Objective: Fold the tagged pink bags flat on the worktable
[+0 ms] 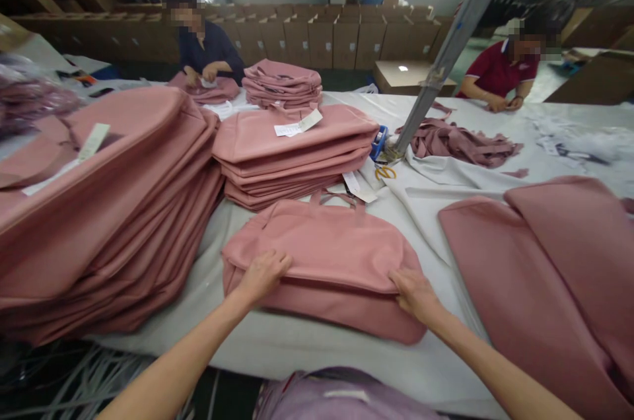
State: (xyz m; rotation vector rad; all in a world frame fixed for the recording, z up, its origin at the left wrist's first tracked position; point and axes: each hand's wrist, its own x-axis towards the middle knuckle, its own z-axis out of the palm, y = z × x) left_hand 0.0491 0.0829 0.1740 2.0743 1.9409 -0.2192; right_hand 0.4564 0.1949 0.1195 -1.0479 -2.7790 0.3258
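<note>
A pink bag (337, 242) lies flat on the table in front of me, its handles and a white tag at the far side. With my left hand (265, 275) I grip the bag's near lower edge on the left, fingers curled over the pink material. My right hand (413, 291) pinches the same edge near the right corner. Below that edge, a lower pink panel of the bag spreads toward me. Just beyond the bag stands a stack of similar pink bags (297, 159) with white tags on top.
A tall pile of pink bags (123, 209) leans at left; more pink pieces (539, 288) lie at right. Yellow-handled scissors (385, 173) rest beside a slanted metal post (446, 43). Pink straps (460, 141) are heaped beyond. Two people (205, 50) (505, 73) work across the table.
</note>
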